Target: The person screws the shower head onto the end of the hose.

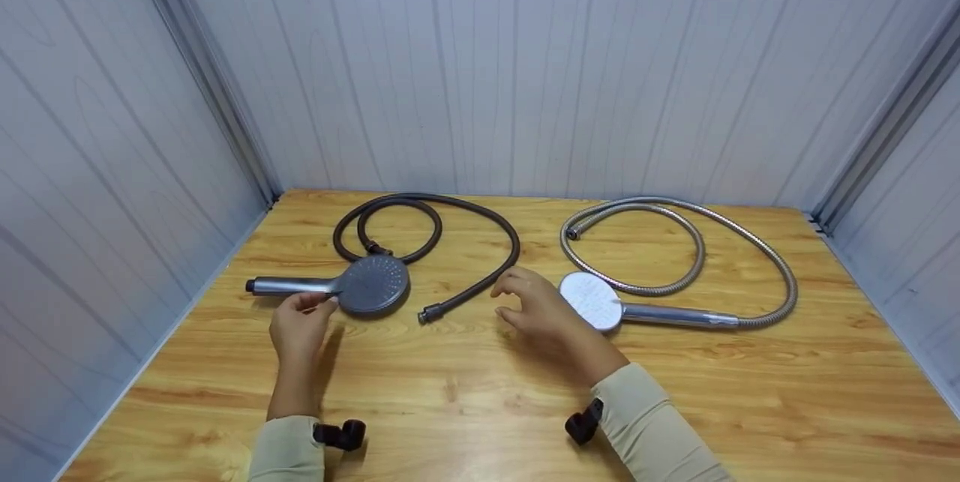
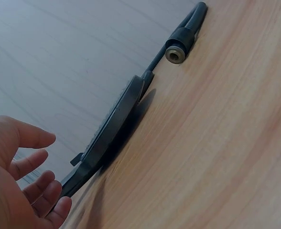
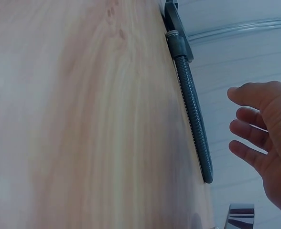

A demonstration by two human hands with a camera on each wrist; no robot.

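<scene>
A grey shower head (image 1: 373, 285) with a round face lies on the table at left, its handle pointing left. Close by its neck is my left hand (image 1: 300, 328); in the left wrist view its fingers (image 2: 40, 186) are spread and loosely bent beside the handle. Whether they touch it I cannot tell. A dark hose (image 1: 517, 242) curls behind, its free end fitting (image 1: 431, 313) right of the shower head. Between that hose and a white-faced shower head (image 1: 590, 300), my right hand (image 1: 536, 306) hovers with relaxed, parted fingers, holding nothing and partly covering the white face's edge.
A silver hose (image 1: 791, 287) joins the chrome handle (image 1: 679, 315) and loops behind it, its other end (image 1: 574, 233) lying loose. Pale panel walls (image 1: 480, 70) enclose the wooden table (image 1: 450, 407) at the back and both sides.
</scene>
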